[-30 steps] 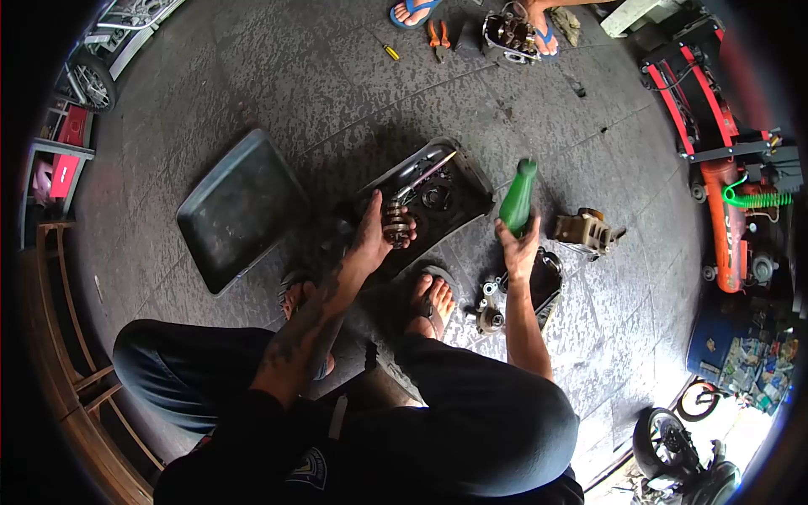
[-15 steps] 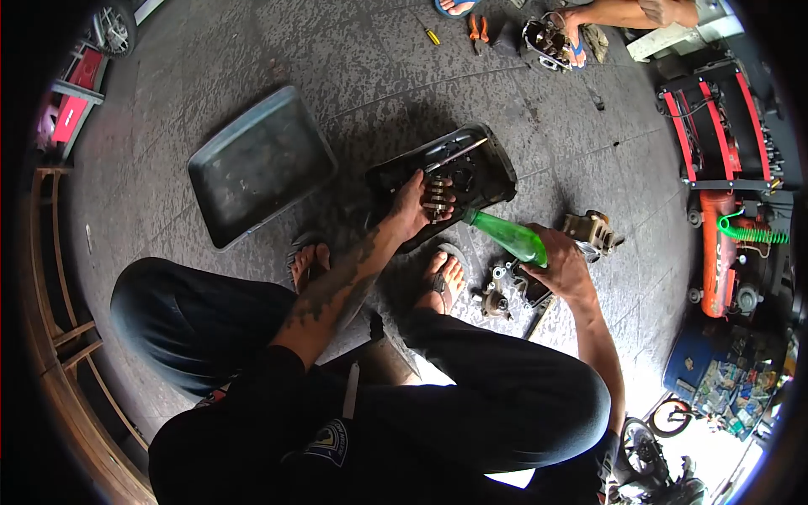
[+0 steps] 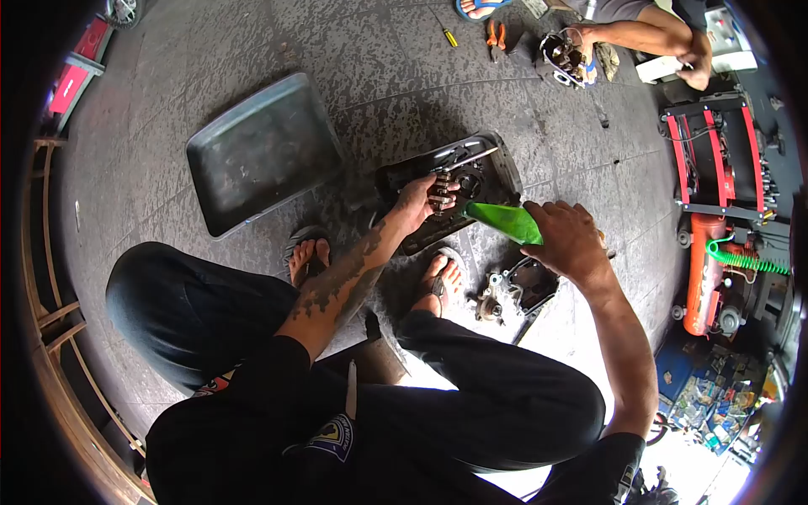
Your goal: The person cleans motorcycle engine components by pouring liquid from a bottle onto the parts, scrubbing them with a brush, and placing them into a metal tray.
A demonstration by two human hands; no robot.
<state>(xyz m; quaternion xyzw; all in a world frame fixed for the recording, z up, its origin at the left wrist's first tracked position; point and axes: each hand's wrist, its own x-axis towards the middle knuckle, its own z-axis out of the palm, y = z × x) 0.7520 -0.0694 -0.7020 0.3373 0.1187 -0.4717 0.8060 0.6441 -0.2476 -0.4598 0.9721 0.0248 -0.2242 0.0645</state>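
My left hand [image 3: 412, 206] is closed around a metal gear shaft [image 3: 442, 192] with several stacked gears, held over a black tray [image 3: 510, 172]. Dark metal parts lie in that tray, along with a thin tool with a pale handle [image 3: 478, 157]. My right hand [image 3: 569, 242] grips a green plastic bottle [image 3: 507, 221] by its base end. The bottle lies nearly level, its neck pointing left and close to the gears. Whether any liquid comes out is too small to see.
A larger, dark tray [image 3: 261, 160] rests on the floor at left. Metal engine parts [image 3: 491, 307] sit by my right foot. Across the floor are orange-handled pliers [image 3: 496, 38], an engine part [image 3: 562, 57] and another person's arm [image 3: 648, 35]. A red-and-black tool rack [image 3: 715, 160] stands at right.
My right hand has risen and tipped the bottle closer to level, its base lifted. My left hand still holds the gear shaft. The view has shifted slightly, showing more of the other person.
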